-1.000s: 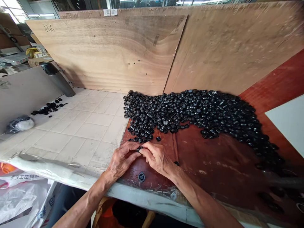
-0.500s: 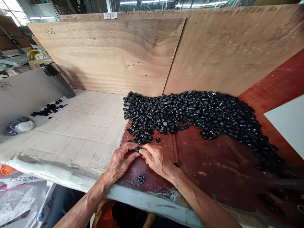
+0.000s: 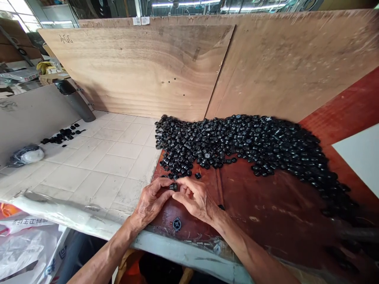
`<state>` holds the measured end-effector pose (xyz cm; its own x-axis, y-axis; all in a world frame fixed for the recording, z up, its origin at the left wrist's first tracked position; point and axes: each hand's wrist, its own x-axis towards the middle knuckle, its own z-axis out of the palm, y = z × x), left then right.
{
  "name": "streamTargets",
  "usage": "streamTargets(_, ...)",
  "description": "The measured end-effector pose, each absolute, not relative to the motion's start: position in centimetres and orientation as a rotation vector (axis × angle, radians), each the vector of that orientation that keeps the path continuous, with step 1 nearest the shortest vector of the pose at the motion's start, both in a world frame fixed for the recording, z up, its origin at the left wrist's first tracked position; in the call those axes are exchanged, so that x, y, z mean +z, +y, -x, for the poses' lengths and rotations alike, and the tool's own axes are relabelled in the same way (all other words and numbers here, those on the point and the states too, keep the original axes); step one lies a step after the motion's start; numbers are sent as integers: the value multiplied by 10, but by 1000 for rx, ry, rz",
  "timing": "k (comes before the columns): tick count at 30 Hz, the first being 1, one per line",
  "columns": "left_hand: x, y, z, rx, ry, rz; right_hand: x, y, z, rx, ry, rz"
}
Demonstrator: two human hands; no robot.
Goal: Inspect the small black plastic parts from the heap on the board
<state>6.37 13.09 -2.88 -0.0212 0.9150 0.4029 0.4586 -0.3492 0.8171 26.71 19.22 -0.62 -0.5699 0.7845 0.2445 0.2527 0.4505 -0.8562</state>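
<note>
My left hand (image 3: 151,201) and my right hand (image 3: 195,199) meet fingertip to fingertip near the table's front edge. Both pinch one small black plastic part (image 3: 173,186) between them. Just beyond the fingers lies a long heap of black plastic parts (image 3: 237,144), spread from the middle of the table to the right. A single round black part (image 3: 177,224) lies flat on the red-brown board (image 3: 266,205) under my wrists. Another small black piece (image 3: 221,206) peeks out beside my right wrist.
Plywood sheets (image 3: 142,67) stand upright behind the heap. The left half of the table is white tile (image 3: 97,161), with a small group of black parts (image 3: 60,135), a dark cylinder (image 3: 75,100) and a wrapped bundle (image 3: 25,155). Plastic bags (image 3: 26,244) hang below the front edge.
Both hands stay joined on the small part; my fingers have shifted slightly around it. The view has dropped a little.
</note>
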Motion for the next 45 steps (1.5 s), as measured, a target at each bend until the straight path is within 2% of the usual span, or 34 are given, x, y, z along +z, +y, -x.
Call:
streamTargets(10,-27,132,-66,1325,1350,-1664,-9,194,-267,960,-2093,832)
streamTargets(26,-27,129,-65,1279,1295,-1605,-4,193,-269,989,-2057,724)
streamTargets(34,-28,127,-67,1285,1305,-1561,-8,190,-264,1195,-2021,895)
streamTargets(40,-28,128,-65,1280,1302,-1473,-5,189,-264,1195,-1971,771)
streamTargets(45,-27,127,-64,1300,1324,-1716,-5,188,-258,1490,-1874,1025)
